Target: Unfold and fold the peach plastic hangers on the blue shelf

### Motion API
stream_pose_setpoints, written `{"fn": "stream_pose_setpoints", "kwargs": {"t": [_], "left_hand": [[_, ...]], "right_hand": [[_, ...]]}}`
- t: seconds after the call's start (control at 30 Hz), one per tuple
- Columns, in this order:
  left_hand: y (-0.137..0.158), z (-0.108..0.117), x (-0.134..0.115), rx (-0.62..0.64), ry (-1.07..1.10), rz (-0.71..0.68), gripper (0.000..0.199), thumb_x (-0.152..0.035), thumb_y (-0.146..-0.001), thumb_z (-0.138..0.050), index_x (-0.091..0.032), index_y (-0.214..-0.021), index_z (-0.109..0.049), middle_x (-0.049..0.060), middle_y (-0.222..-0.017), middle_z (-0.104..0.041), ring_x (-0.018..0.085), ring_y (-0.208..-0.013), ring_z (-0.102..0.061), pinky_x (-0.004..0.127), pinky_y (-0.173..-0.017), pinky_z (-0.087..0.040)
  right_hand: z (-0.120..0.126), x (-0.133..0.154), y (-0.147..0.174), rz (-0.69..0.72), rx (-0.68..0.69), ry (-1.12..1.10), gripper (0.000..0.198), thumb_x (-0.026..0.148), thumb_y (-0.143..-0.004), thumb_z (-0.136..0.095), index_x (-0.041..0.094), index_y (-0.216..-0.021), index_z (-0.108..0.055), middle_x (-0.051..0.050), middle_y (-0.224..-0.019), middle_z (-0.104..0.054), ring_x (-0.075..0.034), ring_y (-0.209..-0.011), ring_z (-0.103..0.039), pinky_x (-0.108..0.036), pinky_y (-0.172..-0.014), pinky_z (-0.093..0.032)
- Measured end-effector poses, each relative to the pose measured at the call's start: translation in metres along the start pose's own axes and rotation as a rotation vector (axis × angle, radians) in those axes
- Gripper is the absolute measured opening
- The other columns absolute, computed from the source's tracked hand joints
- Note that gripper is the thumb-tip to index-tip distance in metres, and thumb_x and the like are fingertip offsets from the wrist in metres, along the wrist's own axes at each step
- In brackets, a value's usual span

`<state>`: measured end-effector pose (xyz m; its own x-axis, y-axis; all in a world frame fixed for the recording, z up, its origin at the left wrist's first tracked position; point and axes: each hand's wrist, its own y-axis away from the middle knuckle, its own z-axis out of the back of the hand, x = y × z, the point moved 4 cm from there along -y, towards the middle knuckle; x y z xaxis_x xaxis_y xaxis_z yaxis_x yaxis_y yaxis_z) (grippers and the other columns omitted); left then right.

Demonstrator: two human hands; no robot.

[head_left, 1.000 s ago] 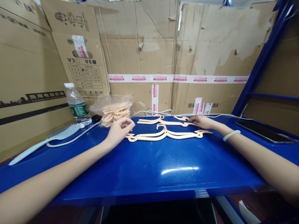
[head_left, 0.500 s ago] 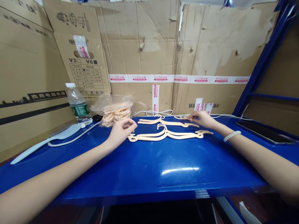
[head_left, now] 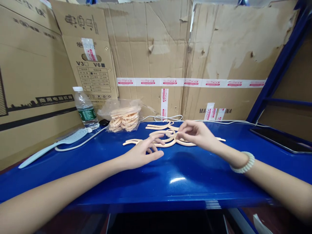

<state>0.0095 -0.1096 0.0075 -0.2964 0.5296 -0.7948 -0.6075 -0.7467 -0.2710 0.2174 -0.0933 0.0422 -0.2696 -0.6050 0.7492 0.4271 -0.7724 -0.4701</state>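
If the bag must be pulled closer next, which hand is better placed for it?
Probably the left hand: it is nearer the bag, loosely open, and seems to hold nothing. The right hand is farther away and appears to pinch a hanger piece.

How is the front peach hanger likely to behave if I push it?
The front hanger is probably light, given its slender arms. Their smooth, curved shape suggests it's fairly stiff. Lying flat on the glossy blue table, it would likely slide rather than roll.
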Motion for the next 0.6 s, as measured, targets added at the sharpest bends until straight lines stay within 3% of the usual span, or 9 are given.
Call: {"fn": "stream_pose_setpoints", "kwargs": {"t": [0.1, 0.17, 0.27, 0.37, 0.47, 0.53, 0.6], "left_hand": [[0.0, -0.001, -0.004, -0.019, 0.097, -0.015, 0.035, -0.041, -0.086, -0.055, -0.018, -0.113, -0.054, 0.01, -0.109, -0.062, 0.012, -0.068, -0.059, 0.026, -0.062, -0.049], [0.0, 0.0, -0.006, -0.046, 0.133, -0.016, 0.032, -0.045, -0.088, -0.051, -0.016, -0.101, -0.059, 0.008, -0.096, -0.065, 0.012, -0.064, -0.058, 0.024, -0.056, -0.047], [-0.002, 0.002, -0.006, -0.094, 0.159, 0.006, 0.033, -0.047, -0.087, -0.051, -0.015, -0.089, -0.061, 0.006, -0.081, -0.065, 0.012, -0.058, -0.056, 0.022, -0.049, -0.043], [-0.003, 0.007, -0.003, -0.173, 0.175, 0.061, 0.033, -0.048, -0.085, -0.053, -0.016, -0.08, -0.059, 0.004, -0.071, -0.063, 0.011, -0.053, -0.054, 0.022, -0.048, -0.043], [-0.003, 0.014, 0.002, -0.276, 0.209, 0.116, 0.03, -0.046, -0.083, -0.057, -0.017, -0.077, -0.055, 0.0, -0.064, -0.06, 0.01, -0.051, -0.053, 0.021, -0.047, -0.043], [-0.003, 0.018, 0.005, -0.329, 0.248, 0.134, 0.029, -0.044, -0.081, -0.061, -0.017, -0.078, -0.053, -0.002, -0.061, -0.058, 0.01, -0.05, -0.053, 0.021, -0.046, -0.043], [-0.004, 0.02, 0.007, -0.361, 0.3, 0.143, 0.029, -0.043, -0.08, -0.064, -0.016, -0.079, -0.051, 0.0, -0.065, -0.061, 0.01, -0.051, -0.054, 0.021, -0.046, -0.044]], "right_hand": [[-0.026, 0.002, 0.007, -0.047, 0.168, -0.079, 0.025, 0.04, -0.08, -0.066, 0.017, -0.081, -0.055, -0.006, -0.074, -0.072, -0.017, -0.068, -0.067, -0.026, -0.058, -0.05], [-0.033, 0.004, 0.009, -0.052, 0.21, -0.076, 0.026, 0.041, -0.078, -0.068, 0.018, -0.08, -0.056, -0.006, -0.077, -0.072, -0.018, -0.071, -0.068, -0.028, -0.061, -0.051], [-0.029, 0.005, 0.005, -0.027, 0.205, -0.035, 0.027, 0.043, -0.075, -0.071, 0.018, -0.08, -0.062, -0.006, -0.081, -0.071, -0.018, -0.075, -0.067, -0.03, -0.066, -0.053], [-0.009, -0.005, -0.004, -0.002, 0.138, 0.049, 0.028, 0.044, -0.079, -0.065, 0.017, -0.087, -0.066, -0.006, -0.084, -0.071, -0.018, -0.075, -0.067, -0.031, -0.067, -0.054], [0.021, -0.025, -0.014, 0.078, 0.031, 0.463, 0.021, 0.035, -0.085, -0.058, 0.018, -0.091, -0.067, -0.008, -0.089, -0.071, -0.022, -0.083, -0.066, -0.035, -0.075, -0.052], [0.039, -0.044, -0.018, 0.101, 0.039, 0.804, 0.02, 0.027, -0.084, -0.057, 0.017, -0.097, -0.068, -0.011, -0.097, -0.069, -0.027, -0.095, -0.063, -0.04, -0.083, -0.049], [0.051, -0.064, -0.021, 0.047, 0.097, 0.958, 0.025, 0.022, -0.084, -0.055, 0.015, -0.106, -0.066, -0.013, -0.106, -0.068, -0.029, -0.101, -0.061, -0.041, -0.088, -0.048]]}}
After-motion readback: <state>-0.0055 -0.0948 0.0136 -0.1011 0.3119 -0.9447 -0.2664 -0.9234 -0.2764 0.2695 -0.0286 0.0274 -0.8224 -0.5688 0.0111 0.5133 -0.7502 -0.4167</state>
